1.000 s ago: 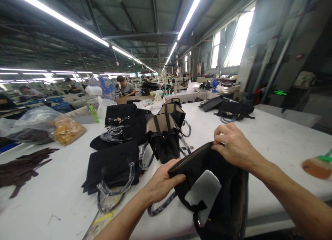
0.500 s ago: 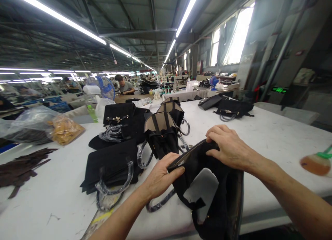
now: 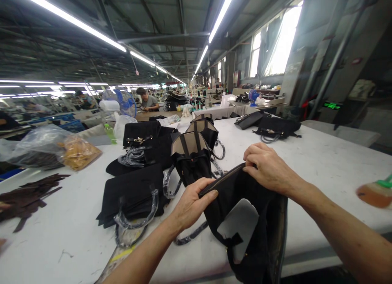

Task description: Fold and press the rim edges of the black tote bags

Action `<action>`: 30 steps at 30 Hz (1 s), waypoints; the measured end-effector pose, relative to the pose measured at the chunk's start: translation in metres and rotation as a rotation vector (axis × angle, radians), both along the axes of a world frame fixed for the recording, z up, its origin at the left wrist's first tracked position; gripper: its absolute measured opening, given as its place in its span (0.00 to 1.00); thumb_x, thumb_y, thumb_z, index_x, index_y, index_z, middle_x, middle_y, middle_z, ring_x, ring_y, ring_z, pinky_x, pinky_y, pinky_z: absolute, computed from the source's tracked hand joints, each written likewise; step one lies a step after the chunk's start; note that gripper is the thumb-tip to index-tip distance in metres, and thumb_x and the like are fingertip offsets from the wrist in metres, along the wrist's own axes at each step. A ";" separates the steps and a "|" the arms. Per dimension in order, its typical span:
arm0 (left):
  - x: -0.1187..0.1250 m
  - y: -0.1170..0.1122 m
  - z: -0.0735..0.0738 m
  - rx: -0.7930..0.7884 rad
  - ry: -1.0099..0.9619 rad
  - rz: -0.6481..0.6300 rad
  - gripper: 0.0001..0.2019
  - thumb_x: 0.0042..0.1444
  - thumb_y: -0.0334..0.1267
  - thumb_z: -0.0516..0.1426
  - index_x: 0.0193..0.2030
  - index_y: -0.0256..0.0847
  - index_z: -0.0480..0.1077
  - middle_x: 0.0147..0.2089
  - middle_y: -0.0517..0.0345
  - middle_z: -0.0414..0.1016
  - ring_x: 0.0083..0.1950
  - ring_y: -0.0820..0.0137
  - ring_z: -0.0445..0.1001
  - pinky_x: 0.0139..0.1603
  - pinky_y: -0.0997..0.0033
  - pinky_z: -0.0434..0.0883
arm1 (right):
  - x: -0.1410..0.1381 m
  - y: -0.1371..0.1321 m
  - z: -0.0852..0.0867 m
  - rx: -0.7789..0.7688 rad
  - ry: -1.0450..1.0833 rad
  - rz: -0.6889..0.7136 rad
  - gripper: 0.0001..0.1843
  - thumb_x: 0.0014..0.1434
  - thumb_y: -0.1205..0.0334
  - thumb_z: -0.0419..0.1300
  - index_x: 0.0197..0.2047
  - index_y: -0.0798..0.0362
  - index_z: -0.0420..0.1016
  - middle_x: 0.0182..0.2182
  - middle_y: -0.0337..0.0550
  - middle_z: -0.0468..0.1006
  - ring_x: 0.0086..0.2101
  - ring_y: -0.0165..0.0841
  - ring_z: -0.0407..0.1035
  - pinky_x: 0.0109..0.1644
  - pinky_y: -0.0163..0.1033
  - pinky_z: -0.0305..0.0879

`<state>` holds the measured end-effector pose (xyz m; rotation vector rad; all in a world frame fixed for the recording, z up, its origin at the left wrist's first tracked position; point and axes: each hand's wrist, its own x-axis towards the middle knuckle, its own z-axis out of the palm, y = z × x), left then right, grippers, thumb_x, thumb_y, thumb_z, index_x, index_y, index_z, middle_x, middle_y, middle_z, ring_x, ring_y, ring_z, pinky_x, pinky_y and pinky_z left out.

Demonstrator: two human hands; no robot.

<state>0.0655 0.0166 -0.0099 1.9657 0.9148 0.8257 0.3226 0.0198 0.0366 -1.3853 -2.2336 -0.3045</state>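
Observation:
A black handbag [image 3: 260, 231] with a white paper patch on its front hangs over the near edge of the white table [image 3: 321, 169]. My left hand [image 3: 192, 204] is closed on the left end of the bag's top rim. My right hand [image 3: 269, 167] is closed on the right end of that rim. The bag's plastic-wrapped handle [image 3: 191, 237] trails on the table below my left hand.
Several black and tan handbags [image 3: 192, 159] with wrapped handles stand or lie just beyond. Dark leather strips [image 3: 27, 194] lie far left, clear bags [image 3: 52, 149] behind them. A brush [image 3: 375, 194] sits at right. A person [image 3: 147, 101] works by a blue fan [image 3: 125, 104].
Both hands kept their hold on the bag's rim. They shifted slightly left and up on the rim, and the bag's opening narrowed a little.

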 end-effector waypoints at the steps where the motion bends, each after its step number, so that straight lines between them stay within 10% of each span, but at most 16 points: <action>1: 0.000 0.000 0.000 0.003 0.001 0.004 0.14 0.61 0.43 0.54 0.50 0.41 0.72 0.45 0.56 0.75 0.48 0.66 0.72 0.51 0.69 0.66 | 0.000 -0.001 0.000 0.003 0.000 0.006 0.11 0.56 0.66 0.60 0.23 0.52 0.69 0.36 0.43 0.75 0.42 0.38 0.64 0.47 0.43 0.61; 16: 0.002 0.003 -0.006 0.025 -0.018 0.038 0.15 0.61 0.41 0.55 0.54 0.43 0.71 0.51 0.58 0.76 0.51 0.67 0.73 0.55 0.70 0.66 | -0.011 -0.001 0.002 -0.136 -0.069 -0.243 0.08 0.57 0.62 0.57 0.26 0.51 0.67 0.34 0.42 0.75 0.38 0.36 0.68 0.41 0.40 0.59; 30: 0.004 0.004 -0.008 0.064 -0.046 0.104 0.12 0.58 0.40 0.58 0.48 0.43 0.74 0.45 0.59 0.78 0.46 0.70 0.74 0.50 0.74 0.67 | -0.014 -0.006 0.003 -0.083 -0.100 -0.127 0.03 0.53 0.68 0.56 0.29 0.52 0.68 0.35 0.44 0.74 0.41 0.39 0.65 0.43 0.42 0.59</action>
